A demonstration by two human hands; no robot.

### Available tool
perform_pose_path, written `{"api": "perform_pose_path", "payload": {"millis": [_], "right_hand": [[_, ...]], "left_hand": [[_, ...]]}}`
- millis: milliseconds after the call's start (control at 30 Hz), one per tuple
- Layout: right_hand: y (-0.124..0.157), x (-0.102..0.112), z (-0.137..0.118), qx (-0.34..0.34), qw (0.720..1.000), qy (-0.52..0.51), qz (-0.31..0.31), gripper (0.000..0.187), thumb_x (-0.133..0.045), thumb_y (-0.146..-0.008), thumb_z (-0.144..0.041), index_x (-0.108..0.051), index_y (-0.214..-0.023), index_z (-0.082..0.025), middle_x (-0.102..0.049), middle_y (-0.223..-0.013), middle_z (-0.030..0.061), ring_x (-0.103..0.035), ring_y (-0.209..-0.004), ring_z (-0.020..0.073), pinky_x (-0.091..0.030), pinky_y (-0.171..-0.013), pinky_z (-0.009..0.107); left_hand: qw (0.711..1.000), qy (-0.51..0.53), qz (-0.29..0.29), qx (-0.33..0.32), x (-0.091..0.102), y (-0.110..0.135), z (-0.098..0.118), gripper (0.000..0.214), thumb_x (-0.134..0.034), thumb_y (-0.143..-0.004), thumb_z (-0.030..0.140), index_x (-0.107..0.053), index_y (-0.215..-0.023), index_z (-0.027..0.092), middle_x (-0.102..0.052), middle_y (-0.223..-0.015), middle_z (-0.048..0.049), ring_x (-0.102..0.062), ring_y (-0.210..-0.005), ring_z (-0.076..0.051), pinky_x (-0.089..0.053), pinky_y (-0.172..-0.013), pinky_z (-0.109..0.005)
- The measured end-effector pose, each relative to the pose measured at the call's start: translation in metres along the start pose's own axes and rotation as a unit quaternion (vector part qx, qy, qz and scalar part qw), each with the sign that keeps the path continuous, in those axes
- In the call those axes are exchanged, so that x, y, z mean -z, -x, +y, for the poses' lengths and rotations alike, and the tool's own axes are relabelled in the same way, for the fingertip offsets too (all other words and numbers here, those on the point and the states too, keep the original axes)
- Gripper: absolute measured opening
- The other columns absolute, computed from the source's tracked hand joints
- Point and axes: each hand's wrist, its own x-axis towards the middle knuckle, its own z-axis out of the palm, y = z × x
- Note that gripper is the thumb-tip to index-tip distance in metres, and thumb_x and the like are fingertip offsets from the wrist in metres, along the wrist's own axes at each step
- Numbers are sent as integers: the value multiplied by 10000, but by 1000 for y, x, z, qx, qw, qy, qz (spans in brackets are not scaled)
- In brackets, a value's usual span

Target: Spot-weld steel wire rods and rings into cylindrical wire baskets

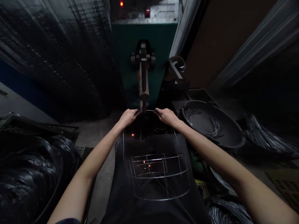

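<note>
A wire cage frame [158,176] of thin metal rods and hoops hangs in front of me, with its top end at the welder. My left hand [127,118] and my right hand [166,116] both pinch its top hoop, one on either side of the electrode arm [143,81] of a spot-welding machine. That dark arm comes down to the wire between my hands. Small orange sparks [132,135] glow below my hands. The contact point itself is mostly hidden by my fingers.
The green welder body [144,34] stands ahead, with a red lamp [121,3] above. A black tub [193,104] holding wire pieces sits to the right. Dark wire coils [32,168] are heaped at left, and more wire bundles [266,137] lie at right.
</note>
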Motion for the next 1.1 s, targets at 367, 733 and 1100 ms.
{"api": "perform_pose_path", "payload": {"millis": [367,733,1100], "right_hand": [[16,-5,18,-22,989,-147,-29,366,-360,-991,-372,-663,-1004,-168,-697,-934,95,-614,-838,185,-386,-719,249],[130,-21,51,-36,934,-255,248,275,-403,-972,-330,-578,-819,-185,-481,-594,-28,-453,-552,112,-322,-590,243],[198,-65,100,-179,886,-361,228,349,-387,-981,-278,-585,-1253,-182,-630,-1269,35,-591,-1103,126,-409,-982,242]], "left_hand": [[997,55,52,6,-10,-8,-2,318,-520,-899,389,-698,-772,158,-574,-559,-22,-447,-497,-127,-268,-543,-265],[736,610,75,283,-101,157,8,509,-710,-695,581,-641,-964,154,-656,-812,-38,-634,-717,-152,-517,-715,-284],[574,707,0,414,-126,169,11,250,-695,-773,378,-590,-945,229,-418,-490,80,-421,-413,-77,-399,-430,-164]]}}
